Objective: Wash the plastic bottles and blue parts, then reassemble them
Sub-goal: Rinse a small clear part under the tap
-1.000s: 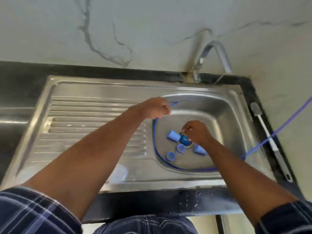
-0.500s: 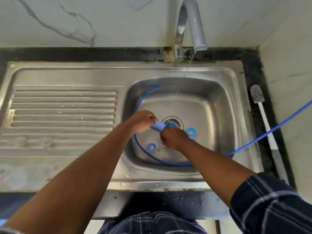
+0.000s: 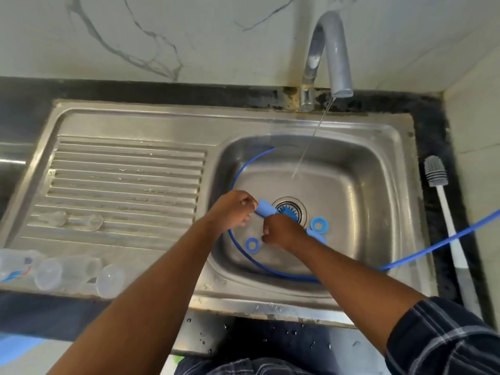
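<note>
Over the basin, just left of the drain point(image 3: 289, 209): left grip point(image 3: 232, 209) has fingers curled, thumb and fingertips pinching the left end of a blue sleeve point(image 3: 266, 207). Right grip point(image 3: 284, 231) is a curled fist, knuckles up, butted against the sleeve's right end; contact is hidden by the fist, so can't tell if it actually pinches. Both forearms come in from the near edge, converging at the sleeve, wrists low inside the sink point(image 3: 378, 136). Sleeve long axis runs left-right, right end dipped slightly, held clear of the basin floor. Two blue rings lie flat on the floor: one point(image 3: 252, 244) just left of the right grip, one point(image 3: 318, 224) just right of the drain. Another blue piece point(image 3: 318, 236) shows partly under the right wrist. Blue hose point(image 3: 235, 185) loops round the basin floor and exits over the right rim. Tap point(image 3: 335, 50) is running; the stream lands behind the drain, apart from both grips. Clear plastic bottles point(image 3: 70, 269) lie on their sides at the drainboard's near-left corner. White-handled brush point(image 3: 443, 212) lies on the bench point(image 3: 433, 125), right of the sink.
</note>
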